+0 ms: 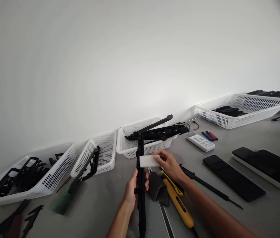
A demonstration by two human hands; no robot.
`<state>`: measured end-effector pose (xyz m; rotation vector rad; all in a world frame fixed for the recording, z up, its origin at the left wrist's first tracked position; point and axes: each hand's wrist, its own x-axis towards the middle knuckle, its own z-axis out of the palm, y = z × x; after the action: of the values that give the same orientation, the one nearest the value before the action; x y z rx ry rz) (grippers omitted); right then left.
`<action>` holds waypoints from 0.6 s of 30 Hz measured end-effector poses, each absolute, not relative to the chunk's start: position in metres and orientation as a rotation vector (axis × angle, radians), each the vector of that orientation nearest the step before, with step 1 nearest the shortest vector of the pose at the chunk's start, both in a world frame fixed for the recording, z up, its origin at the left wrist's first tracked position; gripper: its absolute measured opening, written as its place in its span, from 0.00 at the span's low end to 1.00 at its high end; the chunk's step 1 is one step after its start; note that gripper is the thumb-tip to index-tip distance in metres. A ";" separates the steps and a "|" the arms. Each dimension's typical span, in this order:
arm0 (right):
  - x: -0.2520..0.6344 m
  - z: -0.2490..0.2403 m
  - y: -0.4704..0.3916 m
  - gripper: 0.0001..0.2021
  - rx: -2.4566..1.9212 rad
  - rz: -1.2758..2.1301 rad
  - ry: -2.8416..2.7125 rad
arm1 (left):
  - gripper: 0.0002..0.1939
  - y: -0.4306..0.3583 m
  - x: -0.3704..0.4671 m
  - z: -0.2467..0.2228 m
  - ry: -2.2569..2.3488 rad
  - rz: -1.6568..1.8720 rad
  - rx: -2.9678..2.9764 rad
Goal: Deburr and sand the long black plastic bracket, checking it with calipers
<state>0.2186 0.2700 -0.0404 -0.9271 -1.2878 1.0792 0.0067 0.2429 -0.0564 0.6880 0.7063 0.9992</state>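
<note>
My left hand [131, 188] is closed around a long black plastic strip [141, 201], which stands nearly upright in front of me. In my right hand [166, 162] is a white rectangular block [148, 161], pinched between thumb and fingers. The block's left end meets the strip, just above my left hand. Below my right hand lie a dark grey cloth [157, 188], a yellow utility knife [172, 183] and a yellow-handled tool [179, 205] with a cord. Behind the strip's top end stands a white basket [127, 152] holding several black plastic parts.
To the left are two more white baskets, one near [69, 152] and one middle [110, 148], with black parts. A larger basket [229, 123] stands at the right. A white handheld device [200, 142], a black slab [234, 177] and a black-topped white case [266, 168] lie on the grey table.
</note>
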 end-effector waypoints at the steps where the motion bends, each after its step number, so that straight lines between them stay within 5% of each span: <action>1: 0.218 -0.041 0.270 0.23 -0.894 1.147 -1.320 | 0.27 0.243 0.006 -0.058 0.713 1.001 0.676; 18: 0.212 -0.040 0.264 0.24 -0.777 1.355 -1.549 | 0.26 0.247 0.006 -0.064 0.777 1.051 0.544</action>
<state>0.2120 0.2636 -0.0395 -0.7766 -1.5493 1.3554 0.0058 0.2472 -0.0640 0.5441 0.7769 1.0513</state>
